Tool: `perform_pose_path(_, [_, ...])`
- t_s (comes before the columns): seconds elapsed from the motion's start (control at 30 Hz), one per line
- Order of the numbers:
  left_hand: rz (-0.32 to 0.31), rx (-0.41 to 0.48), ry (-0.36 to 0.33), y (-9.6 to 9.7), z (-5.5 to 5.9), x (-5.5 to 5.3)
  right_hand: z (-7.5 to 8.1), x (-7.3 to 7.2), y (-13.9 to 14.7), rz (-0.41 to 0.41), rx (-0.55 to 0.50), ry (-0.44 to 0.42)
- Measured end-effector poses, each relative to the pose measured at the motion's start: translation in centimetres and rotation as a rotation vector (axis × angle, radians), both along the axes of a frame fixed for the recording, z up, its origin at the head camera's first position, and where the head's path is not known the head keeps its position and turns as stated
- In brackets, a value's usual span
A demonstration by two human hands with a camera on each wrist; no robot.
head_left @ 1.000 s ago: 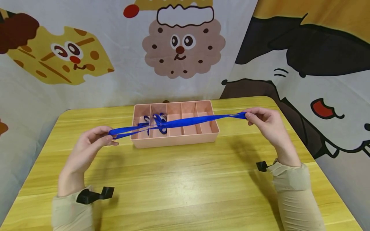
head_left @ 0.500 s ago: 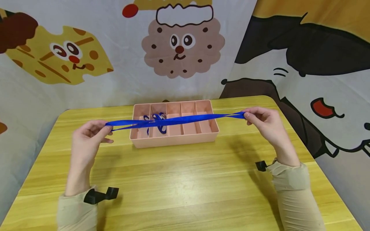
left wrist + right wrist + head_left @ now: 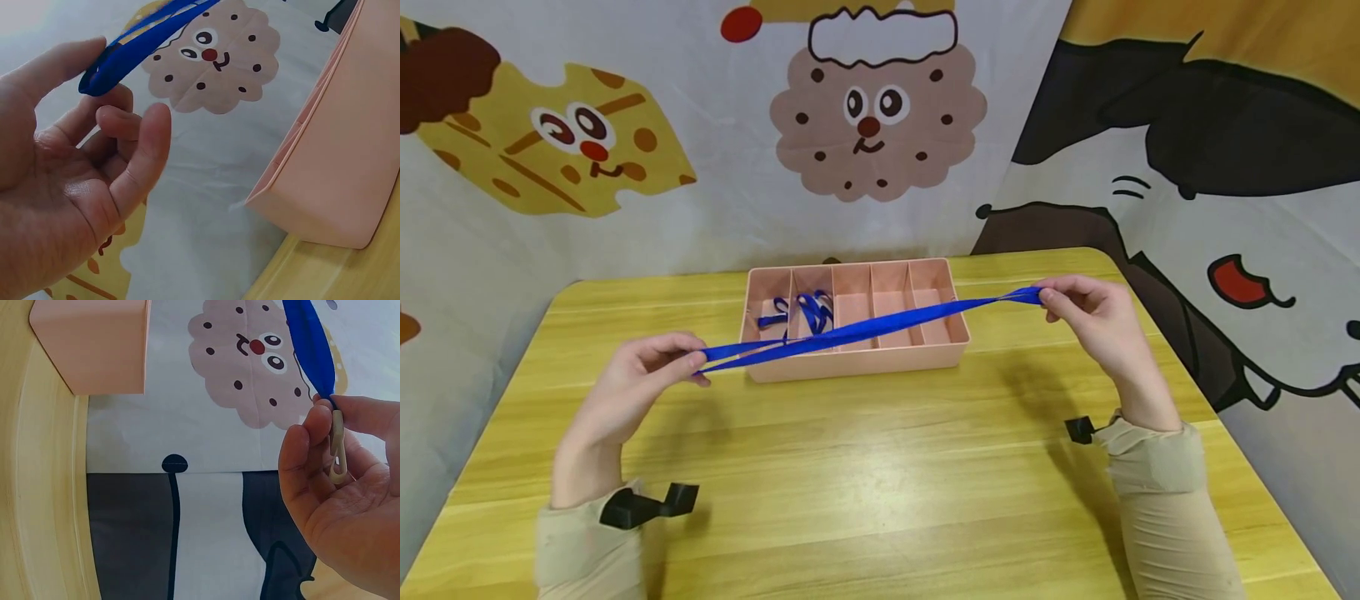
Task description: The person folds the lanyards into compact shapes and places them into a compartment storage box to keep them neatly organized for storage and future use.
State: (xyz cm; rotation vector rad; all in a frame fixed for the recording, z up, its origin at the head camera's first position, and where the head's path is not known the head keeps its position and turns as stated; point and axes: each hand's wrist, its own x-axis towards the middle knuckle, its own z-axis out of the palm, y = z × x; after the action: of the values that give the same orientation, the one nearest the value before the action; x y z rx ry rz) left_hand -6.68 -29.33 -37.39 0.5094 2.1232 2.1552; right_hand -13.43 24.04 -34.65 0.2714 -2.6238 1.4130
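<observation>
A blue lanyard [image 3: 887,323] stretches between both hands, its two strands partly spread and slanting down to the left. My left hand [image 3: 628,387] pinches the looped end between thumb and fingers; in the left wrist view the folded strap [image 3: 115,65] bends round there. At the other end my right hand [image 3: 1097,325] pinches the strap with thumb and forefinger. Below that pinch, in the right wrist view, a pale clip [image 3: 338,450] hangs against the palm. The lanyard passes in front of and above a pink compartment box [image 3: 857,367].
The box stands at the back of the wooden table [image 3: 880,483]. One coiled blue lanyard [image 3: 815,312] lies in its second compartment from the left, and more blue strap [image 3: 775,318] in the leftmost. A printed cartoon cloth [image 3: 715,233] hangs behind the table.
My left hand first rose slightly, then came down and a little to the right, so the lanyard slants more. The right hand has stayed nearly still.
</observation>
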Motion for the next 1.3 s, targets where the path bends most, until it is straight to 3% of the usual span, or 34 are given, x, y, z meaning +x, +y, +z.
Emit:
perform_pose_path(0.27, [0.023,0.011,0.067,0.0,-0.4,0.0,-0.1,0.1,0.0,0.0,-0.004,-0.011])
perform_pose_path(0.4, [0.112,-0.073,0.054,0.3,-0.3,0.0,-0.1,0.1,0.1,0.0,-0.004,-0.01])
perform_pose_path(0.47, [0.219,-0.145,0.061,0.8,0.0,-0.1,-0.1,0.1,0.1,0.001,-0.006,-0.001])
perform_pose_path(0.6, [0.571,-0.269,0.12,2.3,0.7,-0.5,0.2,0.5,-0.3,0.031,-0.034,0.055])
perform_pose_path(0.7, [0.802,-0.279,0.183,3.4,0.9,-0.7,0.6,1.1,-0.9,0.117,-0.076,0.146])
perform_pose_path(0.77, [0.896,-0.254,0.229,3.9,0.8,-0.8,0.9,1.5,-1.3,0.191,-0.087,0.214])
perform_pose_path(0.87, [0.985,-0.188,0.269,4.1,0.7,-0.9,1.2,1.9,-1.8,0.279,-0.086,0.276])
perform_pose_path(1.0, [1.02,-0.144,0.264,4.1,0.7,-0.9,1.3,2.2,-2.1,0.299,-0.037,0.267])
perform_pose_path(1.07, [0.997,-0.097,0.24,4.2,0.8,-0.8,1.3,2.1,-2.1,0.289,-0.005,0.252])
perform_pose_path(1.17, [0.886,0.117,0.197,4.2,1.0,-0.7,1.2,2.0,-2.1,0.269,0.022,0.234])
perform_pose_path(1.3, [0.661,0.406,0.149,4.0,1.2,-0.5,1.1,1.9,-2.1,0.234,0.037,0.207])
